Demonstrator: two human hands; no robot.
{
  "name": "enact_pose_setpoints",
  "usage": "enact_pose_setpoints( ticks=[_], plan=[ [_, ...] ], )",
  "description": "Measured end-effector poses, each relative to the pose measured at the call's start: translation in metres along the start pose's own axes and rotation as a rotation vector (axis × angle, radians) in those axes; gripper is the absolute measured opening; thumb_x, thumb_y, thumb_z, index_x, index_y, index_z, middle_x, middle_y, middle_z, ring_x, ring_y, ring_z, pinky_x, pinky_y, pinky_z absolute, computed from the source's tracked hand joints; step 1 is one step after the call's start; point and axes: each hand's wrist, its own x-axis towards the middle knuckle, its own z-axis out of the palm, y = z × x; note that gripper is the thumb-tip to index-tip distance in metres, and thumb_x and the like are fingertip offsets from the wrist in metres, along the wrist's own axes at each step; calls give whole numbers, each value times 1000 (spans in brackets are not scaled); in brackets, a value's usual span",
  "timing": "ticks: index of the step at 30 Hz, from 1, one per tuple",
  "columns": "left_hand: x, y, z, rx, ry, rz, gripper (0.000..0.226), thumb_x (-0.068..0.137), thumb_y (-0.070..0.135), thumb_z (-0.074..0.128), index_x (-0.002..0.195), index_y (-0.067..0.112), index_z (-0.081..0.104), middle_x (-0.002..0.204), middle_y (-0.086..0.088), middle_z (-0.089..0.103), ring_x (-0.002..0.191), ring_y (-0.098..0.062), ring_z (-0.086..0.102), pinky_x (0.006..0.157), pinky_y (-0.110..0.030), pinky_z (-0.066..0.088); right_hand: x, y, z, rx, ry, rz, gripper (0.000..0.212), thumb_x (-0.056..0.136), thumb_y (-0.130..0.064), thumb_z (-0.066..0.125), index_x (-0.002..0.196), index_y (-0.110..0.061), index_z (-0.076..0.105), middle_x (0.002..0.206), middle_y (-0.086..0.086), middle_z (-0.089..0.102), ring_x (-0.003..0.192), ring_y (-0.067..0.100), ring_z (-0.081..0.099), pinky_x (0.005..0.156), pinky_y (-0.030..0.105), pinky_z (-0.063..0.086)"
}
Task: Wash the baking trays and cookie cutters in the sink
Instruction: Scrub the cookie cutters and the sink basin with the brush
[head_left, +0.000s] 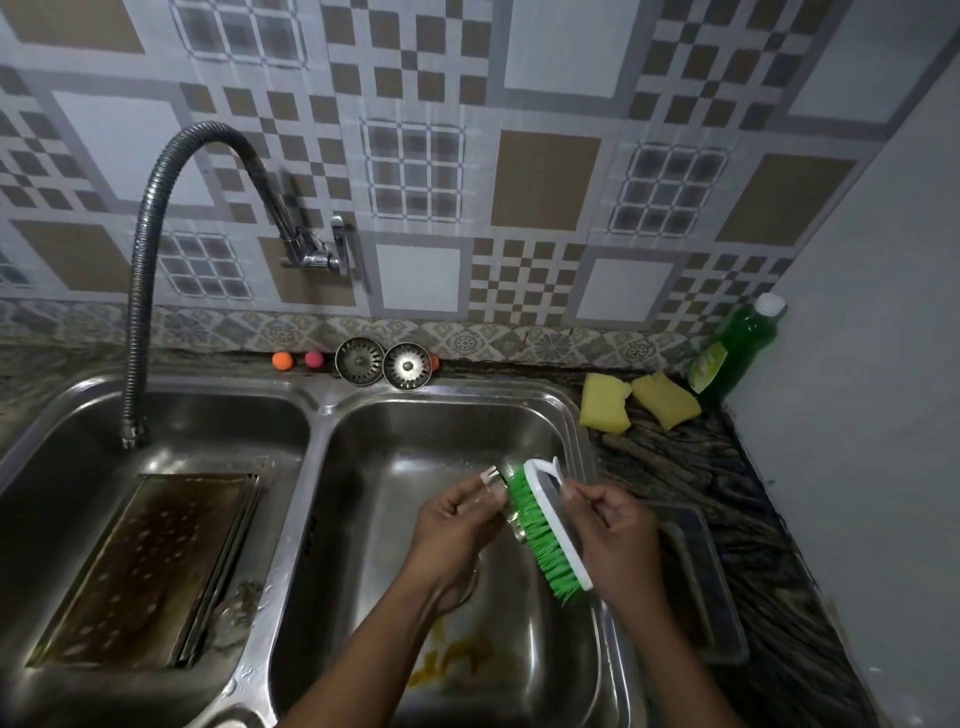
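The left hand (457, 519) is over the right bowl of the sink (317, 402). Its fingers are curled around a small shiny metal cookie cutter (492, 477). The right hand (618, 540) grips the white handle of a brush (545, 530). The green bristles of the brush face left and touch the cookie cutter.

In the left bowl lies a baking tray (140, 566), flat on the bottom, with brown stains and pale spots on it. The end of the bendy tap hose (139, 260) hangs over that bowl, near the far end of the tray. A dark tray (696, 577) sits on the counter (701, 467) just beside the right bowl, partly behind the right hand.

Something yellow (452, 654) lies at the bottom of the right bowl; I cannot tell what it is.

At the back edge of the sink stand 2 round metal drain plugs (359, 362), side by side. An orange ball (282, 360) and a pink ball (314, 359) sit to their left. On the counter in the far right corner are 2 yellow sponges (604, 402) and a green soap bottle (732, 348) with a white cap.
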Motion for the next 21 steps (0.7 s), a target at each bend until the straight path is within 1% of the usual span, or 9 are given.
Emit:
enact_pose_setpoints(
  ticks=[2, 4, 7, 10, 13, 15, 17, 19, 21],
  plan=[
    [-2, -6, 3, -15, 14, -30, 28, 86, 10, 67, 113, 0, 71, 111, -23, 71, 98, -32, 69, 85, -42, 58, -3, 3, 3, -26, 25, -21, 5, 88, -25, 70, 90, -21, 73, 85, -5, 76, 80, 12, 73, 67, 31, 57],
    [-5, -9, 2, 1, -39, -83, 25, 90, 10, 63, 113, 1, 71, 110, -23, 71, 93, -28, 70, 76, -40, 59, -5, 3, 2, -53, 31, -53, 4, 86, -28, 71, 88, -25, 73, 86, -8, 75, 82, 6, 71, 67, 24, 55],
    [-5, -9, -2, 37, -132, -150, 28, 92, 12, 63, 116, 0, 69, 114, -25, 69, 98, -34, 68, 87, -53, 57, -6, -2, 2, -160, 63, -105, 2, 86, -33, 70, 86, -32, 72, 84, -12, 73, 80, -1, 67, 61, 14, 50],
    [-2, -7, -1, 61, -117, -128, 32, 87, 15, 67, 117, 4, 70, 116, -26, 68, 102, -39, 67, 92, -65, 50, -4, -2, 18, -204, 169, -117, 6, 89, -33, 69, 86, -28, 72, 82, -12, 71, 78, 1, 67, 65, 26, 54],
    [-3, -10, -1, 47, -75, -60, 34, 85, 11, 69, 120, 9, 70, 116, -25, 69, 96, -38, 67, 90, -59, 51, 4, -1, 30, -181, 229, 2, 14, 90, -35, 67, 77, -30, 67, 75, -8, 71, 72, 8, 69, 66, 40, 58],
    [-6, -10, -3, 59, -47, -42, 34, 86, 9, 68, 120, 8, 69, 113, -24, 70, 91, -34, 69, 83, -51, 56, 7, 0, 31, -177, 222, 36, 16, 90, -36, 66, 76, -29, 67, 74, -6, 71, 70, 10, 69, 65, 42, 59],
    [-9, -5, -6, 67, -47, -74, 28, 92, 9, 61, 117, 1, 68, 108, -25, 71, 87, -33, 71, 70, -43, 60, 2, -2, 30, -238, 155, -54, 13, 91, -33, 66, 79, -29, 67, 77, -13, 70, 75, 0, 67, 65, 32, 56],
    [-9, 2, -12, 64, -57, -184, 27, 98, 13, 54, 112, -4, 68, 96, -25, 72, 79, -30, 72, 62, -39, 62, -5, -4, 29, -305, 54, -176, 3, 91, -30, 67, 90, -31, 70, 84, -27, 65, 84, -11, 62, 67, 14, 50],
    [-12, 5, -17, 25, -89, -288, 29, 100, 15, 51, 111, -6, 68, 88, -22, 72, 69, -24, 71, 60, -38, 62, -9, -3, 26, -344, -8, -238, 10, 89, -29, 69, 99, -28, 73, 88, -35, 63, 90, -17, 59, 70, 5, 45]
  ],
)
